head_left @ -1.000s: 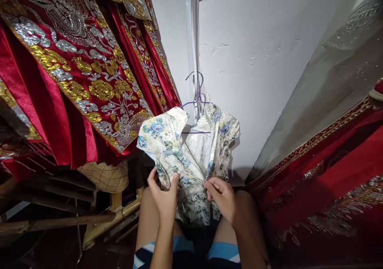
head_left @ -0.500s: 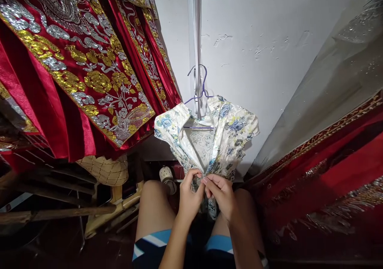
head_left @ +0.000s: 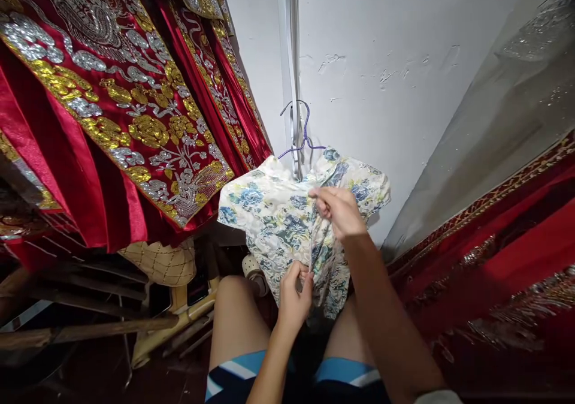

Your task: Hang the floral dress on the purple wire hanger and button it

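A white dress [head_left: 281,215] with blue and yellow flowers and short sleeves hangs on a purple wire hanger [head_left: 305,137] in front of me. Its zipper [head_left: 311,233] runs down the middle, and the two edges meet along it up to near the neckline. My right hand [head_left: 338,209] is closed in a pinch at the top of that line, on the zipper pull, which the fingers hide. Lower down, my left hand [head_left: 296,287] pinches the dress fabric beside the zipper. The dress's lower part hangs between my knees.
Red costumes with gold and silver sequins [head_left: 148,128] hang at the left, above wooden poles [head_left: 90,329]. A red fringed cloth [head_left: 507,266] and clear plastic sheeting [head_left: 485,116] stand at the right. A pale clog [head_left: 251,266] is on the floor; a white wall [head_left: 381,44] lies behind.
My right hand has moved up from beside my left hand to the neckline, and the open V of the dress has closed. My left hand stays low on the fabric.
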The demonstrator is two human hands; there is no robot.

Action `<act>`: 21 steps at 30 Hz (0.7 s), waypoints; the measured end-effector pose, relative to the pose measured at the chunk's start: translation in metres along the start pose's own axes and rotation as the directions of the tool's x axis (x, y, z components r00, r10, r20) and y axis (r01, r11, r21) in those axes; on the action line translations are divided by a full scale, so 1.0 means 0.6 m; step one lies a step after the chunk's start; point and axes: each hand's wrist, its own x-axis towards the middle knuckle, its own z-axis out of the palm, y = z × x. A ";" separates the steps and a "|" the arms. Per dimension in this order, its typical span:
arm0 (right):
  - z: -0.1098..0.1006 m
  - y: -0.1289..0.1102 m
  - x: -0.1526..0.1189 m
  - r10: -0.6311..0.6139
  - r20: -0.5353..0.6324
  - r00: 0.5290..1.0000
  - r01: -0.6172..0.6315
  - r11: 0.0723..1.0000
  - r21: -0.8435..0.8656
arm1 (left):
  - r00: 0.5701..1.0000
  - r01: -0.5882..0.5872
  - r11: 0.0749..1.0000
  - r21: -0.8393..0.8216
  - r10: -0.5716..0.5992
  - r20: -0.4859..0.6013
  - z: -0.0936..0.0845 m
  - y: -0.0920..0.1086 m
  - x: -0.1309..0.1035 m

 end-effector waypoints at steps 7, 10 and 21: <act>0.040 -0.054 0.037 -0.158 0.033 0.987 0.158 0.987 -0.008 | 0.991 0.002 0.996 0.092 -0.014 0.134 -0.041 -0.018 0.025; 0.037 -0.044 0.025 -0.184 0.030 0.983 0.184 0.983 -0.007 | 0.988 -0.043 0.998 0.036 0.037 0.147 -0.072 0.017 0.070; 0.024 -0.020 0.020 -0.356 0.035 0.934 0.357 0.923 -0.146 | 0.800 -0.566 0.788 0.243 0.596 -0.067 -0.121 0.212 0.296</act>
